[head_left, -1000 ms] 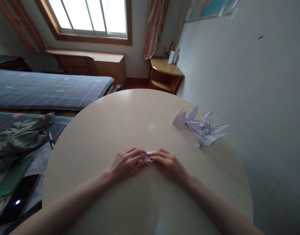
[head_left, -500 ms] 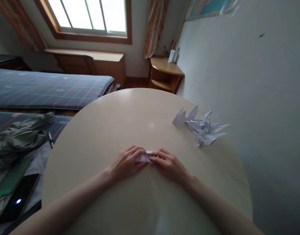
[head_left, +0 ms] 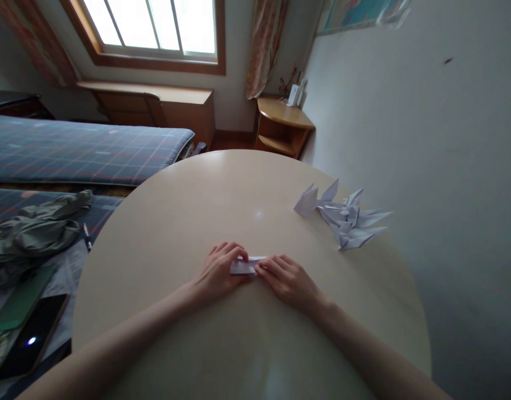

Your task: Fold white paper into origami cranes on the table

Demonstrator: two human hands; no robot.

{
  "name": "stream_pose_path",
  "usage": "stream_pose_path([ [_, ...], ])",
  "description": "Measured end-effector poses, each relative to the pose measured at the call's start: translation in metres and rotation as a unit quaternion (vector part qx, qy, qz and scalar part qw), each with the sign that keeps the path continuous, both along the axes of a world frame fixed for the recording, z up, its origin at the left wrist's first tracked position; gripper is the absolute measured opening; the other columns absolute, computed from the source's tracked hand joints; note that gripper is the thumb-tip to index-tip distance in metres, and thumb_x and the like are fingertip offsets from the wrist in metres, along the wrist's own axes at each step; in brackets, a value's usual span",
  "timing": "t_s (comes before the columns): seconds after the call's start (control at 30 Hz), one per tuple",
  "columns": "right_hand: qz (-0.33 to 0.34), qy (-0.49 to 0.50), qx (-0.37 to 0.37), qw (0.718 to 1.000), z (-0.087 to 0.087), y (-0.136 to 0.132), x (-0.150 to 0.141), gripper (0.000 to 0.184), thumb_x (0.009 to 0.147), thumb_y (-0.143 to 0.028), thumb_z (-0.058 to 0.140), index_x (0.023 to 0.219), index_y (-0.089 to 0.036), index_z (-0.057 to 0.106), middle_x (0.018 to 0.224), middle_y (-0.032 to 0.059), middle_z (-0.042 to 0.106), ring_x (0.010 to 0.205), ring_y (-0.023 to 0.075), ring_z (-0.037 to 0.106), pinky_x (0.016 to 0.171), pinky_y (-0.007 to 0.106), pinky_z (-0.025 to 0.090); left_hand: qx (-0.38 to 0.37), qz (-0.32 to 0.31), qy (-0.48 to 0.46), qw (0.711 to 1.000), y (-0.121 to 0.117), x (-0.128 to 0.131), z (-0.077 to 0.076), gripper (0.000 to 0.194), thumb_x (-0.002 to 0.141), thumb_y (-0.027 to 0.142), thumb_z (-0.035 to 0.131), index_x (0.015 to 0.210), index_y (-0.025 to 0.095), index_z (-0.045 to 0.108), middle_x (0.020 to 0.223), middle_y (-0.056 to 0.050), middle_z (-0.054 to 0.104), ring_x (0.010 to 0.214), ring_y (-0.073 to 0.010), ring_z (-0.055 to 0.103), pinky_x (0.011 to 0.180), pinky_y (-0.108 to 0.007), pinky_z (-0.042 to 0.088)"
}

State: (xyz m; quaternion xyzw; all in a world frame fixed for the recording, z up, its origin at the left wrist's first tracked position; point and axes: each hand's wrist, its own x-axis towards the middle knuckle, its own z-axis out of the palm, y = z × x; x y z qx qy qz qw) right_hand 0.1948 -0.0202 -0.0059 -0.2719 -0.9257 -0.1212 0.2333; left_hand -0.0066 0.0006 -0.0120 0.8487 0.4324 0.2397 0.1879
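A small folded strip of white paper (head_left: 244,268) lies on the round cream table (head_left: 222,200), between my two hands. My left hand (head_left: 221,269) curls around its left end, index finger on the far edge and thumb along the near edge. The fingers of my right hand (head_left: 285,279) are pressed together on the right end of the paper and cover that end. Several folded white paper pieces (head_left: 347,216) with pointed tips, like origami cranes, sit in a cluster at the table's right side.
At the left, a plaid mattress (head_left: 89,150), a crumpled grey-green cloth (head_left: 43,233), a green booklet (head_left: 22,300) and a phone (head_left: 33,336) lie beside the table. A white wall (head_left: 459,183) stands close on the right. A small corner shelf (head_left: 284,114) is behind the table.
My left index finger has lifted and bent back to the left, so more of the folded paper shows. My right hand has shifted slightly, still on the paper's right end.
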Motion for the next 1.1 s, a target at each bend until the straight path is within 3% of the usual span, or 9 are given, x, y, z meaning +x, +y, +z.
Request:
stream_pose_path([
  [0.33, -0.010, 0.002, -0.029, 1.000, -0.001, 0.001, 0.001, 0.020, 0.092, -0.013, 0.042, 0.095, -0.013, 0.061, 0.085, 0.0084, 0.063, 0.075, 0.0195, 0.054, 0.068, 0.033, 0.045, -0.006, 0.010, 0.020, 1.000, -0.003, -0.001, 0.006, 0.027, 0.069, 0.032, 0.075, 0.092, 0.026, 0.062, 0.100, -0.002, 0.061, 0.094, -0.0222, 0.053, 0.084, -0.038, 0.038],
  [0.43, -0.059, 0.058, -0.090, 0.992, -0.004, 0.003, -0.005, 0.018, 0.091, -0.013, 0.043, 0.093, -0.015, 0.061, 0.088, 0.0090, 0.062, 0.078, 0.0203, 0.053, 0.070, 0.033, 0.046, -0.021, 0.025, 0.033, 0.999, -0.003, 0.000, 0.006, 0.030, 0.067, 0.031, 0.076, 0.094, 0.028, 0.063, 0.102, -0.001, 0.058, 0.097, -0.0232, 0.051, 0.086, -0.041, 0.036],
  [0.53, -0.133, 0.119, -0.177, 0.968, -0.007, 0.005, -0.014, 0.014, 0.088, -0.012, 0.046, 0.084, -0.016, 0.059, 0.086, 0.0087, 0.060, 0.082, 0.0217, 0.050, 0.073, 0.034, 0.046, -0.050, 0.040, 0.046, 0.997, -0.003, 0.001, 0.007, 0.034, 0.064, 0.030, 0.077, 0.094, 0.029, 0.062, 0.103, -0.001, 0.057, 0.099, -0.0248, 0.050, 0.085, -0.042, 0.036],
  [0.63, -0.182, 0.140, -0.218, 0.948, -0.010, 0.005, -0.021, 0.011, 0.086, -0.010, 0.049, 0.082, -0.017, 0.057, 0.085, 0.0084, 0.058, 0.082, 0.0228, 0.048, 0.075, 0.036, 0.045, -0.066, 0.056, 0.048, 0.995, -0.002, 0.003, 0.007, 0.038, 0.064, 0.030, 0.077, 0.097, 0.025, 0.058, 0.100, -0.002, 0.057, 0.097, -0.0251, 0.050, 0.084, -0.042, 0.036],
  [0.77, -0.252, 0.139, -0.207, 0.935, -0.011, 0.005, -0.024, 0.009, 0.084, -0.012, 0.050, 0.090, -0.016, 0.054, 0.090, 0.0104, 0.056, 0.085, 0.0246, 0.046, 0.074, 0.038, 0.041, -0.048, 0.067, 0.044, 0.996, -0.003, 0.003, 0.005, 0.041, 0.064, 0.033, 0.077, 0.096, 0.022, 0.055, 0.096, -0.002, 0.058, 0.093, -0.0251, 0.050, 0.082, -0.041, 0.035],
  [0.9, -0.307, 0.087, -0.203, 0.926, -0.011, 0.004, -0.022, 0.005, 0.084, -0.022, 0.054, 0.085, -0.017, 0.053, 0.088, 0.0102, 0.056, 0.085, 0.0263, 0.046, 0.072, 0.039, 0.036, -0.026, 0.084, 0.050, 0.995, -0.005, 0.003, 0.004, 0.037, 0.065, 0.036, 0.076, 0.093, 0.022, 0.057, 0.092, -0.003, 0.060, 0.091, -0.0259, 0.051, 0.081, -0.042, 0.034],
  [1.1, -0.281, 0.103, -0.202, 0.932, -0.011, 0.004, -0.020, 0.004, 0.085, -0.021, 0.052, 0.083, -0.018, 0.051, 0.087, 0.0091, 0.056, 0.085, 0.0249, 0.047, 0.074, 0.038, 0.034, -0.002, 0.089, 0.040, 0.995, -0.005, 0.003, 0.003, 0.037, 0.064, 0.039, 0.076, 0.093, 0.022, 0.061, 0.088, -0.004, 0.060, 0.087, -0.0256, 0.052, 0.079, -0.041, 0.038],
])
